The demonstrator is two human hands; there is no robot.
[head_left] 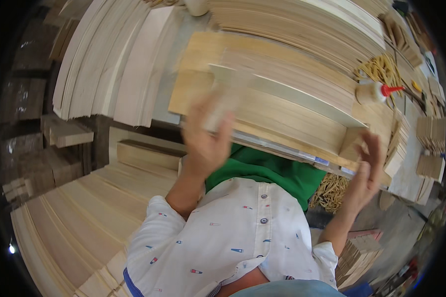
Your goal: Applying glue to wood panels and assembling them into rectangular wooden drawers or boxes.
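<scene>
My left hand holds blurry wood at the box's left. My right hand, fingers apart, is at its right.

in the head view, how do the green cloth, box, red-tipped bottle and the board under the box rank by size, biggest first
1. Board
2. Box
3. Green cloth, partly hidden
4. Red-tipped bottle
</scene>
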